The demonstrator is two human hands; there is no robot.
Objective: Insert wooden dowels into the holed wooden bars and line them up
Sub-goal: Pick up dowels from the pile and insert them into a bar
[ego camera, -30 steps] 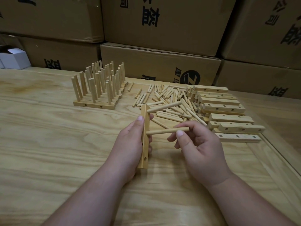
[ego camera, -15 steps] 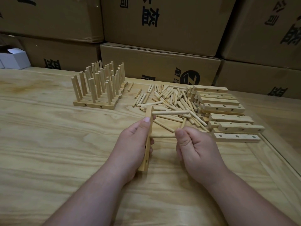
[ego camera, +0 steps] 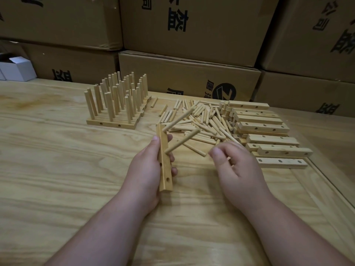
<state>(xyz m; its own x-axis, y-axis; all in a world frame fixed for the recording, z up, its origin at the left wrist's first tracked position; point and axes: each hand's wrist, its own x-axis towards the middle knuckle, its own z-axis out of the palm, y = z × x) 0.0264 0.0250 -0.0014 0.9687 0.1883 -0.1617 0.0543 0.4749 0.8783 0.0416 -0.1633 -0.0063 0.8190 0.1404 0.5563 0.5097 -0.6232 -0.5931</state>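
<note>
Just in front of the loose pile of dowels (ego camera: 199, 120), on the near side of it, the left hand (ego camera: 148, 166) grips a holed wooden bar (ego camera: 165, 160) upright-on-end, thumb on one edge and fingers wrapped round the other. The bar's long axis runs away from the person, its far end toward the pile. Two dowels stick out of its right face, slanting up toward the pile: the upper dowel (ego camera: 178, 120) near the far end and the lower dowel (ego camera: 182, 141) about midway along. Near the bar's close end an empty hole (ego camera: 167, 179) shows, facing right.

The right hand (ego camera: 236, 166) hangs just to the near side of the pile, apart from the bar, its fingers loosely curled and holding nothing that I can see; the thumb and forefinger are slightly blurred. It is the nearer hand to the pile, which lies just beyond its fingertips.

My reading is that the next dowel comes from the pile with the right hand and goes into the empty hole, so it must travel back toward the person and leftward, entering square to the bar's right face.

Left of the pile stands the row of finished bars (ego camera: 115, 104), dowels pointing up. Right of the pile lies a stack of blank bars (ego camera: 269, 135). Everything rests on the wooden table (ego camera: 57, 169).
</note>
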